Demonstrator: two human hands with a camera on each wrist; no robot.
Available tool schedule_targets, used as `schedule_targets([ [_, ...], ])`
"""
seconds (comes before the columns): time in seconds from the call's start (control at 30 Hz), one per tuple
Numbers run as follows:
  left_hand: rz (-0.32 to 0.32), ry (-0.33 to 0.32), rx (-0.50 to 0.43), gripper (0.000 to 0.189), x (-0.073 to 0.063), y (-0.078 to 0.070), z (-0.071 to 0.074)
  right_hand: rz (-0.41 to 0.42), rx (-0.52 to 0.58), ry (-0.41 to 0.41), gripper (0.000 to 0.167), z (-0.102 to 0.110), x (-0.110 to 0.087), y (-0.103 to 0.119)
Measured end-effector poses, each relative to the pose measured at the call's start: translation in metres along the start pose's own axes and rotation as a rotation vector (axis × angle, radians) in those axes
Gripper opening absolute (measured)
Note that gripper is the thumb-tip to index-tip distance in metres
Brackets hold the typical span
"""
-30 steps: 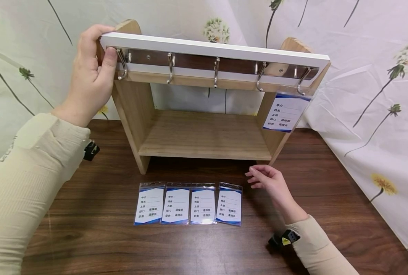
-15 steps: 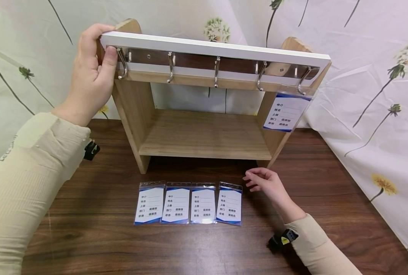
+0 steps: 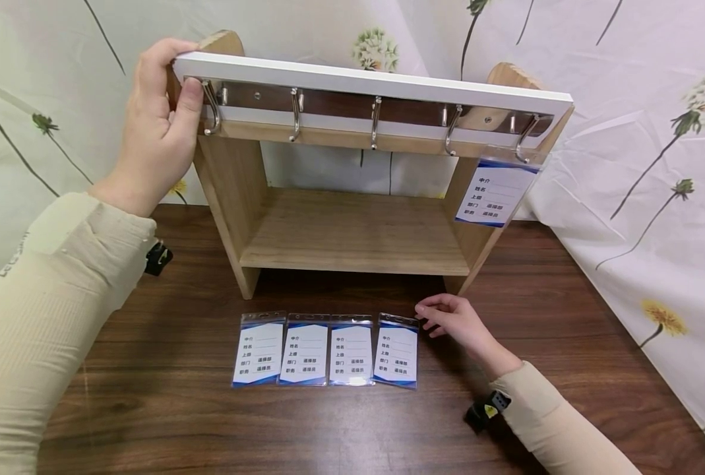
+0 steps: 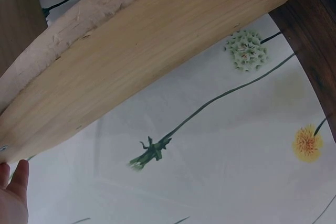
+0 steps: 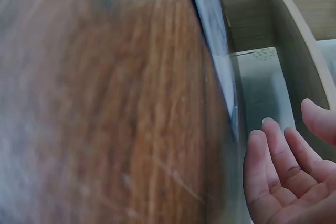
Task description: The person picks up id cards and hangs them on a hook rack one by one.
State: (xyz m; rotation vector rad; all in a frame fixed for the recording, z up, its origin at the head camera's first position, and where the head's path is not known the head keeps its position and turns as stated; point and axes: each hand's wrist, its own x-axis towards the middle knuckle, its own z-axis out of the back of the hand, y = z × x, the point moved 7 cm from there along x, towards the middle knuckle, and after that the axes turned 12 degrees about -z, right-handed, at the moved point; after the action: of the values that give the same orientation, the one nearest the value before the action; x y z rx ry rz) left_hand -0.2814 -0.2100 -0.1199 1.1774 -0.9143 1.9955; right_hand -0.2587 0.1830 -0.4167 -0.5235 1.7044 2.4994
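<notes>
My left hand (image 3: 162, 125) grips the left end of the white hook rail (image 3: 376, 74) on a wooden shelf, thumb on the front beside the leftmost hook. In the left wrist view, fingertips of that hand (image 4: 13, 198) show by the wooden side panel (image 4: 157, 51). A clear-sleeved name badge (image 3: 494, 192) hangs from the rightmost metal hook (image 3: 525, 140). My right hand (image 3: 456, 323) hovers at the top right corner of the rightmost badge (image 3: 396, 355) on the table. In the right wrist view, its fingers are loosely bent, thumb apart; contact with the badge is unclear.
More badges, such as the leftmost one (image 3: 259, 353), lie in a row left of it. The shelf board (image 3: 352, 231) stands behind them on the dark wooden table (image 3: 305, 429). A flower-patterned cloth (image 3: 637, 218) hangs at the back and right.
My right hand has moved left and slightly down, from beside the shelf's right leg to the corner of the rightmost badge. The left hand keeps its grip on the rail.
</notes>
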Motion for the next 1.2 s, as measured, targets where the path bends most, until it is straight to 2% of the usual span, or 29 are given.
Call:
schedule_targets([
  [0.1, -0.010, -0.002, -0.001, 0.035, 0.000, 0.001, 0.000, -0.008, -0.029, 0.009, 0.033, -0.002, 0.002, -0.001],
  [0.3, -0.093, 0.015, -0.005, 0.036, 0.000, -0.002, 0.001, -0.026, -0.089, 0.023, 0.035, -0.003, 0.006, -0.002],
  [0.43, -0.094, 0.021, -0.002, 0.036, 0.000, -0.002, 0.000, -0.048, -0.114, 0.033, 0.035, -0.003, 0.010, -0.003],
  [0.63, -0.038, 0.011, -0.001, 0.036, 0.000, 0.002, 0.000, -0.087, -0.155, 0.037, 0.037, -0.003, 0.014, -0.004],
  [0.7, -0.047, 0.015, -0.003, 0.036, 0.000, 0.002, 0.000, -0.083, -0.177, 0.046, 0.039, -0.004, 0.015, -0.004],
  [0.83, -0.112, 0.038, -0.005, 0.037, 0.000, -0.002, 0.001, -0.073, -0.219, 0.055, 0.039, -0.006, 0.017, -0.003],
  [1.2, -0.103, 0.036, -0.010, 0.037, -0.001, -0.004, 0.001, -0.059, -0.288, 0.062, 0.041, -0.010, 0.020, -0.004],
])
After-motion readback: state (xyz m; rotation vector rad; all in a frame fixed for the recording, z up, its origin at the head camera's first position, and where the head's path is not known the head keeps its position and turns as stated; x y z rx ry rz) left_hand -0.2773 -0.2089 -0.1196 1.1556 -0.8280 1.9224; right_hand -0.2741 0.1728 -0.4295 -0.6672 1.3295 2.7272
